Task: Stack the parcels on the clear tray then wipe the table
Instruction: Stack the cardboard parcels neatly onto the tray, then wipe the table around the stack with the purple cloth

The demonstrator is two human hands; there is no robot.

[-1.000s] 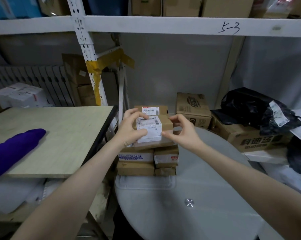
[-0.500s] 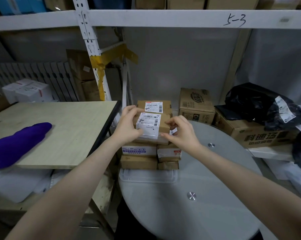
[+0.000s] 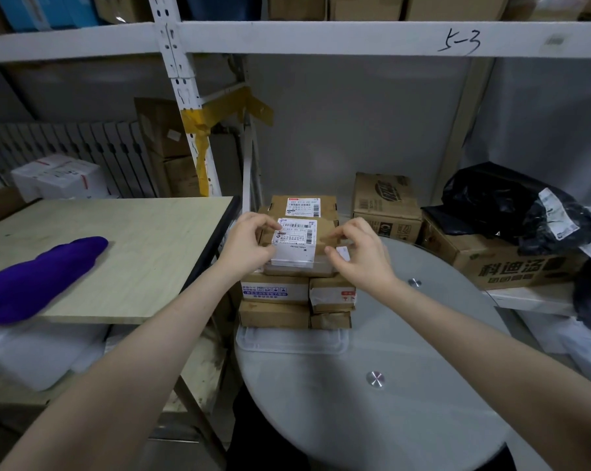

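Note:
A stack of brown cardboard parcels [image 3: 274, 314] stands on the clear tray [image 3: 292, 341] at the left edge of the round glass table [image 3: 372, 413]. On top lies a small parcel with a white label [image 3: 296, 244]. My left hand [image 3: 248, 244] grips its left side and my right hand [image 3: 358, 253] pinches its right side. Another labelled parcel [image 3: 304, 205] sits behind it on the stack. A purple cloth [image 3: 39, 277] lies on the wooden table [image 3: 134, 253] to the left.
A white shelf post with yellow tape [image 3: 195, 130] rises behind the stack. Cardboard boxes [image 3: 386, 205] and a black bag [image 3: 511, 205] crowd the back right. A white box [image 3: 59, 176] stands behind the wooden table.
The top parcel has come down onto the stack, and both hands have settled at its sides. The view has shifted slightly.

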